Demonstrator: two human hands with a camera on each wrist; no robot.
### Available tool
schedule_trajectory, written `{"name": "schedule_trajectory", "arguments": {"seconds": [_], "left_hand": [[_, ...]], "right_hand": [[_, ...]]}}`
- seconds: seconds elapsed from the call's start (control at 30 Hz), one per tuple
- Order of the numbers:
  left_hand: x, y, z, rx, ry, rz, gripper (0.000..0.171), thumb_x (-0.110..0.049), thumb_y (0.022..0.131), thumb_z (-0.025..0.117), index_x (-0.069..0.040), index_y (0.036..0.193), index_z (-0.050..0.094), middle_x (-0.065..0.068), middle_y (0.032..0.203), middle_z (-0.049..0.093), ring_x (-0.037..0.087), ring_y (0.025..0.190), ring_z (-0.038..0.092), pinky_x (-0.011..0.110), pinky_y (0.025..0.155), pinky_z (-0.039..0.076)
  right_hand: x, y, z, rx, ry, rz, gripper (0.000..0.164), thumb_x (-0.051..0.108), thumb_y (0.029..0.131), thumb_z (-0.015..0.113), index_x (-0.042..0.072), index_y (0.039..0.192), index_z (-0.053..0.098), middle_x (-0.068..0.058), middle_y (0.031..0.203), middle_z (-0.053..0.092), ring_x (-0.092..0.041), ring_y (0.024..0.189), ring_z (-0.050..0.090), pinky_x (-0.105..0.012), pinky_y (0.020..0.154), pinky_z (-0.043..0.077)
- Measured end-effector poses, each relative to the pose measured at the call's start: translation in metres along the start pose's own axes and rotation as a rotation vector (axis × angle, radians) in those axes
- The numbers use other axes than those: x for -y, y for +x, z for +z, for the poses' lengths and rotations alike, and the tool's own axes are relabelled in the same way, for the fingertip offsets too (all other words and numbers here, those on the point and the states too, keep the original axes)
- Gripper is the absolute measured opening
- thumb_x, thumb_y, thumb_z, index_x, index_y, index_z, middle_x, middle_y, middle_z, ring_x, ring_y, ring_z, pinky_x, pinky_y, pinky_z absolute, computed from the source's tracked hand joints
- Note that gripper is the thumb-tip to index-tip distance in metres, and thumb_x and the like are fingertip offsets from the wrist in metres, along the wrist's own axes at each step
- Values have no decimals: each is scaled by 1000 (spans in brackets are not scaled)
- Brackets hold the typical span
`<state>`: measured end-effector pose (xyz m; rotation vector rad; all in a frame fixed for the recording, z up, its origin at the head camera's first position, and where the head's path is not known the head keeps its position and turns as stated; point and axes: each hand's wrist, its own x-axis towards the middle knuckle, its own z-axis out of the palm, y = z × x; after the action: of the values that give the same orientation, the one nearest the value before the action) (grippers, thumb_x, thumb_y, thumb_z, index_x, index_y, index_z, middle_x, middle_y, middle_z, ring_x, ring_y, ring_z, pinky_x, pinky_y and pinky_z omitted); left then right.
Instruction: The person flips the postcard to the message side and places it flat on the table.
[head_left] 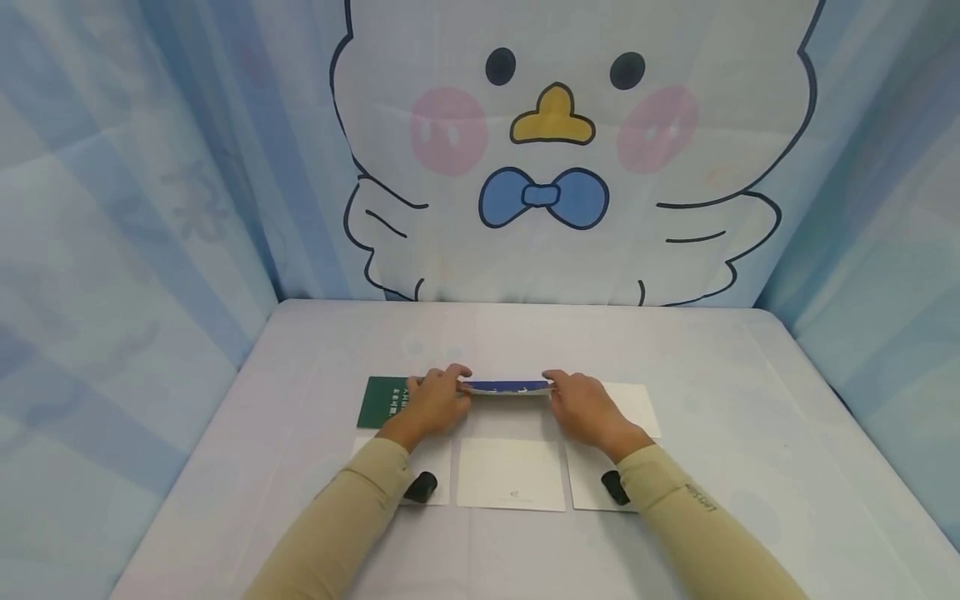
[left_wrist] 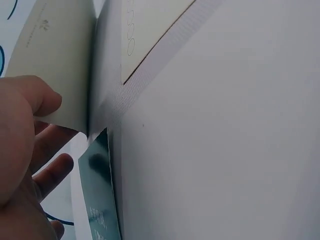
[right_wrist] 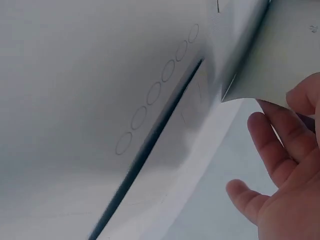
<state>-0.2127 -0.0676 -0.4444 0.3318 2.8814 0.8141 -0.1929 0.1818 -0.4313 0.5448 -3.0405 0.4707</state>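
Note:
A postcard (head_left: pixel 506 387) with a blue printed face and a cream back is tilted up at the back of the middle column. My left hand (head_left: pixel 432 404) pinches its left edge, thumb on the cream back and fingers behind, as the left wrist view shows. At the opposite edge, my right hand (head_left: pixel 588 410) pinches it the same way. The card bows slightly between them, its lower edge close to the table. Beside the left hand lies a green card (head_left: pixel 378 404) with white lettering, partly covered by that hand. A cream card (head_left: pixel 633 404) lies beyond the right hand.
In the front row lie three cream cards: the left one (head_left: pixel 438 462) and right one (head_left: pixel 585 475) under the forearms, the middle one (head_left: pixel 510 475) fully visible. The pale table (head_left: pixel 720 417) meets a curtain (head_left: pixel 540 258) with a cartoon bird at the back.

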Motion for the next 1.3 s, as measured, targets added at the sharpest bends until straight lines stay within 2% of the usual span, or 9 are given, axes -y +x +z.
{"name": "schedule_trajectory", "arguments": {"seconds": [0.23, 0.5, 0.57, 0.67, 0.8, 0.93, 1.03, 1.17, 1.3], "left_hand": [[0, 3, 2, -64, -22, -43, 53, -13, 92, 69, -8, 140, 47, 4, 106, 69, 26, 115, 54, 58, 109, 19], [1, 3, 0, -145, -113, 15, 47, -11, 94, 68, -6, 136, 49, 5, 99, 72, 25, 107, 57, 55, 106, 25], [1, 3, -1, -165, -157, 19, 46, -11, 94, 68, -5, 135, 48, 7, 100, 73, 26, 105, 59, 52, 104, 30], [1, 1, -2, -173, -245, 14, 44, -10, 94, 67, -6, 133, 46, 10, 103, 73, 25, 99, 65, 43, 97, 44], [0, -2, -4, -180, -351, 8, 38, -10, 95, 65, -8, 127, 44, 13, 106, 73, 23, 91, 69, 40, 81, 55], [-2, -2, -5, -197, -386, 18, 32, -12, 95, 65, -10, 121, 47, 10, 107, 71, 22, 90, 67, 38, 78, 56], [-3, -3, -5, -199, -391, 23, 34, -11, 95, 67, -10, 124, 48, 8, 112, 68, 24, 95, 65, 38, 79, 56], [-4, -3, -4, -187, -379, 23, 40, -9, 95, 67, -10, 131, 50, 7, 115, 64, 23, 99, 64, 37, 81, 57], [-5, -4, -5, -177, -331, 40, 40, -8, 95, 67, -8, 133, 55, 5, 106, 64, 20, 94, 62, 35, 83, 55]], "right_hand": [[-3, 0, -3, -39, 222, 79, 35, 7, 96, 59, -3, 130, 59, -15, 110, 70, -35, 106, 64, -50, 92, 50], [-3, -2, -5, -117, 389, 173, 37, 8, 95, 59, -2, 130, 56, -15, 107, 65, -29, 93, 63, -47, 85, 52], [-2, -1, -6, -149, 422, 189, 38, 8, 95, 60, -3, 131, 55, -16, 107, 65, -30, 95, 63, -47, 86, 53], [0, -1, -7, -200, 463, 207, 40, 7, 95, 61, -5, 133, 52, -17, 107, 64, -32, 98, 66, -47, 86, 54], [1, -1, -7, -266, 497, 235, 37, 6, 94, 61, -4, 128, 49, -17, 108, 64, -32, 98, 65, -47, 86, 53], [1, -1, -7, -314, 503, 253, 23, 6, 94, 60, -2, 114, 52, -17, 107, 63, -32, 96, 64, -46, 84, 52], [1, -1, -8, -318, 488, 259, 16, 7, 94, 60, -2, 107, 58, -17, 106, 64, -32, 96, 64, -46, 84, 52], [1, -2, -8, -282, 470, 266, 21, 8, 96, 59, -2, 113, 65, -18, 111, 65, -32, 99, 64, -47, 87, 52], [0, -3, -8, -251, 447, 265, 28, 9, 96, 58, -2, 120, 66, -19, 118, 63, -33, 103, 65, -47, 90, 52]]}}
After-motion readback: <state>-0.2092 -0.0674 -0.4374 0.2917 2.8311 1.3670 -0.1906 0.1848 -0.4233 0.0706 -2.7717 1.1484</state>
